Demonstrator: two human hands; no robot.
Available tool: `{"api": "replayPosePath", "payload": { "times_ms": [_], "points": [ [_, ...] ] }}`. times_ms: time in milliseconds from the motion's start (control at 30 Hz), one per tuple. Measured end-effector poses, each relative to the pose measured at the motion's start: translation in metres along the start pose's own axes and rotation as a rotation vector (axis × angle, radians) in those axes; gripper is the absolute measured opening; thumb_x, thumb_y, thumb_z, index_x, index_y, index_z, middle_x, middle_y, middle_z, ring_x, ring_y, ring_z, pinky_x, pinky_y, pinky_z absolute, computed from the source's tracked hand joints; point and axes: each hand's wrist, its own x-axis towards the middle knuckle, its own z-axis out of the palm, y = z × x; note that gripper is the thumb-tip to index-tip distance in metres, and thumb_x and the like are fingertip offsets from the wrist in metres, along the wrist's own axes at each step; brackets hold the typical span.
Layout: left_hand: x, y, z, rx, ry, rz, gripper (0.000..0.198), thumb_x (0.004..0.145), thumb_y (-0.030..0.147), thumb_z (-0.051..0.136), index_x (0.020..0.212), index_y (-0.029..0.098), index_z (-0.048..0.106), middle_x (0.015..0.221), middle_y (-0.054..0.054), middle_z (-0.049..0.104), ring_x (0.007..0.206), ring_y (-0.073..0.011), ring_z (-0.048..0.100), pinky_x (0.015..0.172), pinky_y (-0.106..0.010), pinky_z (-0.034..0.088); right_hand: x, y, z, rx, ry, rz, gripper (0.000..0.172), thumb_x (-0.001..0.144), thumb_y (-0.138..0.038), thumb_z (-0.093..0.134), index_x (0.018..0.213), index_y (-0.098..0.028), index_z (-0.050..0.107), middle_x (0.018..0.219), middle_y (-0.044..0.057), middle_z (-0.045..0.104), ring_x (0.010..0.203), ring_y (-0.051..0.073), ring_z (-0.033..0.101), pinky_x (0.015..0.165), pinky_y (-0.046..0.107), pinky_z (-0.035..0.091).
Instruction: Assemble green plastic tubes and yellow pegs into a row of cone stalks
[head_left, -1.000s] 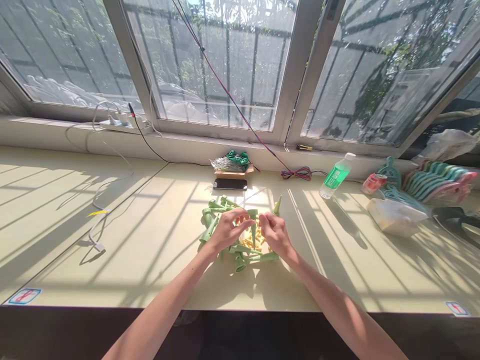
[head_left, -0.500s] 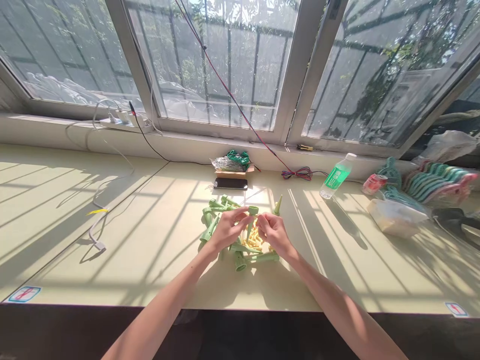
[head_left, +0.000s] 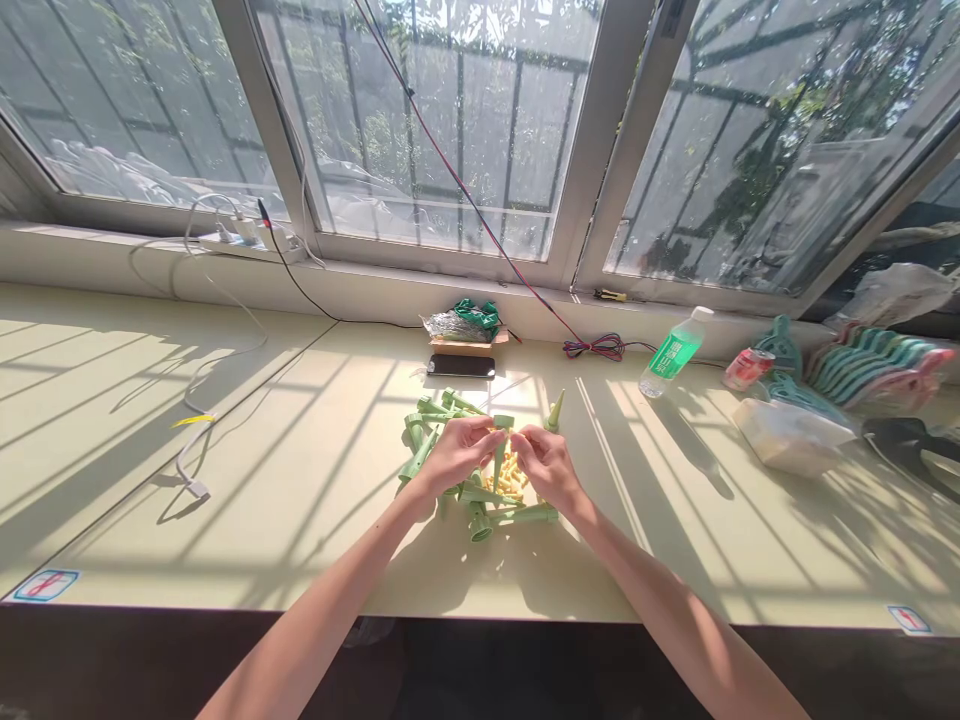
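Note:
My left hand (head_left: 466, 452) is closed on a green plastic spike (head_left: 501, 450), which hangs with its wide collar up and its point down. Close by on the right, my right hand (head_left: 546, 460) pinches at the spike's collar; whatever its fingertips hold is too small to make out. Below the hands lies a pile of small yellow pegs (head_left: 513, 480). Several more green spikes (head_left: 480, 522) lie around the pile on the left and front. One green cone-shaped spike (head_left: 555, 410) stands upright behind my right hand.
Behind the pile are a black phone (head_left: 461, 366) and a small cardboard box (head_left: 469, 349). To the right stand a bottle (head_left: 671, 352), a red can (head_left: 748, 369), a plastic tub (head_left: 792, 435) and several hangers (head_left: 874, 365). A white cable (head_left: 193, 450) lies on the left.
My right hand's fingers have closed in slightly toward the spike's collar. The spike stays in my left hand, in nearly the same place.

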Motion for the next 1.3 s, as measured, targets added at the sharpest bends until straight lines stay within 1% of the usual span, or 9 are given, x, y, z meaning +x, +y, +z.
{"api": "replayPosePath", "payload": {
  "times_ms": [200,300,400,467,533,700,867,1067,1300],
  "points": [
    [0.0,0.001,0.0,-0.026,0.0,-0.018,0.047,0.087,0.049,0.067,0.065,0.019,0.038,0.056,0.006,0.041,0.05,-0.0087,0.046,0.05,-0.022,0.033,0.002,-0.004,-0.001,-0.086,0.009,-0.032,0.039,0.096,-0.05,0.054,0.072,-0.02,0.055,0.055,-0.004,0.043,0.049,0.01,0.037,0.047,0.024,0.032],
    [0.001,0.002,0.0,-0.048,0.001,-0.048,0.045,0.087,0.052,0.067,0.067,0.018,0.044,0.059,0.004,0.047,0.053,-0.0096,0.048,0.051,-0.023,0.034,0.003,-0.005,-0.001,-0.128,0.011,-0.051,0.04,0.097,-0.05,0.051,0.072,-0.02,0.055,0.056,-0.004,0.043,0.05,0.01,0.038,0.048,0.024,0.032],
    [0.0,0.004,-0.001,-0.061,0.021,-0.109,0.04,0.087,0.053,0.066,0.1,0.015,0.061,0.061,0.002,0.056,0.052,-0.0106,0.048,0.05,-0.023,0.034,0.005,-0.006,-0.001,-0.179,-0.005,-0.084,0.042,0.099,-0.051,0.049,0.071,-0.02,0.055,0.059,-0.003,0.048,0.051,0.01,0.041,0.05,0.024,0.033],
    [0.0,0.004,-0.002,-0.045,0.023,-0.12,0.054,0.089,0.053,0.065,0.128,0.016,0.056,0.062,0.002,0.06,0.052,-0.0117,0.049,0.049,-0.022,0.033,0.005,-0.007,-0.001,-0.22,-0.011,-0.111,0.045,0.099,-0.053,0.047,0.069,-0.02,0.054,0.061,-0.002,0.05,0.052,0.011,0.042,0.051,0.024,0.034],
    [0.0,0.003,-0.004,-0.02,0.005,-0.101,0.059,0.09,0.054,0.062,0.135,0.017,0.053,0.063,0.001,0.062,0.053,-0.0122,0.049,0.048,-0.022,0.032,0.004,-0.01,-0.002,-0.249,-0.012,-0.131,0.047,0.1,-0.053,0.044,0.069,-0.02,0.055,0.06,-0.001,0.052,0.052,0.011,0.043,0.052,0.025,0.035],
    [0.002,-0.004,-0.005,0.006,0.008,-0.119,0.056,0.091,0.055,0.06,0.13,0.015,0.06,0.063,-0.001,0.063,0.048,-0.0098,0.041,0.046,-0.023,0.026,0.004,-0.011,-0.003,-0.241,-0.01,-0.142,0.046,0.103,-0.05,0.04,0.076,-0.019,0.06,0.058,-0.002,0.051,0.049,0.01,0.04,0.05,0.025,0.032],
    [0.004,-0.01,-0.006,-0.09,0.036,-0.14,0.057,0.086,0.056,0.066,0.125,0.014,0.063,0.066,-0.002,0.064,0.055,-0.0136,0.055,0.051,-0.025,0.036,0.004,-0.007,-0.003,-0.233,-0.006,-0.121,0.044,0.103,-0.05,0.04,0.079,-0.019,0.061,0.059,-0.003,0.048,0.049,0.011,0.041,0.051,0.025,0.033],
    [0.005,-0.007,-0.007,-0.104,0.077,-0.189,0.058,0.084,0.057,0.067,0.123,0.014,0.062,0.066,-0.001,0.063,0.061,-0.0158,0.06,0.053,-0.024,0.04,0.006,-0.007,-0.004,-0.256,0.015,-0.108,0.045,0.103,-0.051,0.038,0.079,-0.02,0.061,0.061,-0.002,0.049,0.053,0.012,0.044,0.054,0.026,0.036],
    [0.005,-0.007,-0.01,0.293,0.272,-0.103,0.038,0.089,0.043,0.06,0.116,0.016,0.063,0.056,0.004,0.058,0.046,-0.0123,0.046,0.049,-0.024,0.034,0.015,0.003,-0.019,-0.467,0.164,-0.064,0.038,0.102,-0.043,0.042,0.082,-0.019,0.063,0.064,0.0,0.056,0.057,0.013,0.049,0.058,0.025,0.038]
  ]
}}
